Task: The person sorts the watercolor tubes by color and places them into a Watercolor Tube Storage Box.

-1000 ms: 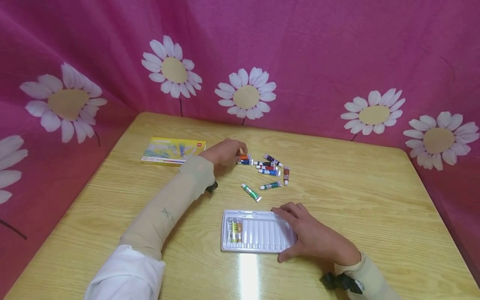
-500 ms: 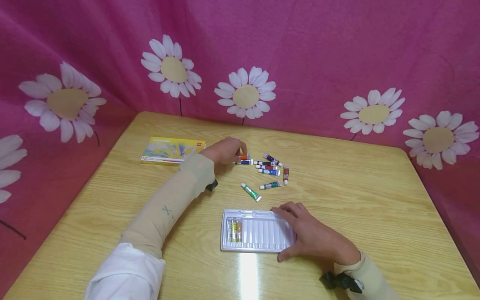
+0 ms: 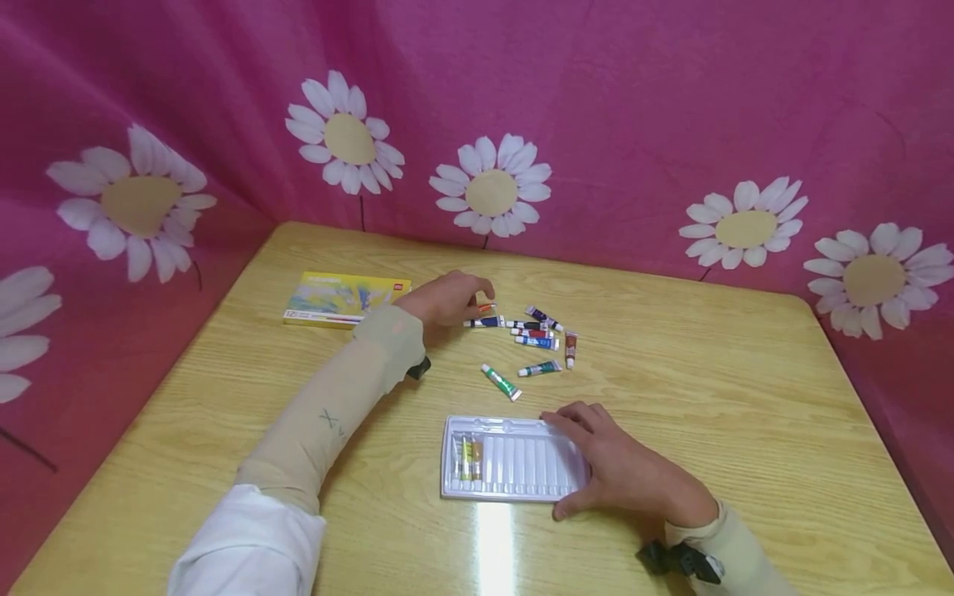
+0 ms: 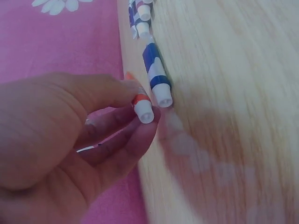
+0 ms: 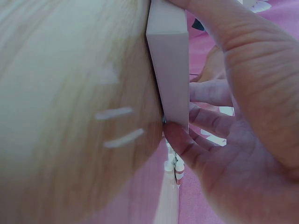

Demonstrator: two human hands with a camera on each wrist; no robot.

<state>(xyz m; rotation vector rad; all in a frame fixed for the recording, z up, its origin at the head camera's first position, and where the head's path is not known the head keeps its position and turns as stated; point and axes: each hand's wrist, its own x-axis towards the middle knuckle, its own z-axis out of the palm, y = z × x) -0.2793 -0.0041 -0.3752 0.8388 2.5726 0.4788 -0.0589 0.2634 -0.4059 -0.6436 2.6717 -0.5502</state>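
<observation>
I note the left hand [image 3: 447, 300] pinching the orange tube [image 4: 143, 110], now drawn slightly clear of the dark blue tube [image 3: 486, 322] toward the bench's [image 3: 745, 389] far side. The right hand [image 3: 619, 465] grips the tray's [image 3: 507, 499] right end, nearer. A yellow tube [image 3: 465, 460] lies toward its left. I judge the pick-up under way, the tray steadied.

White sleeve [image 3: 249, 538], beige undersleeves [image 3: 320, 414], black wrist cameras [image 3: 654, 558]
</observation>
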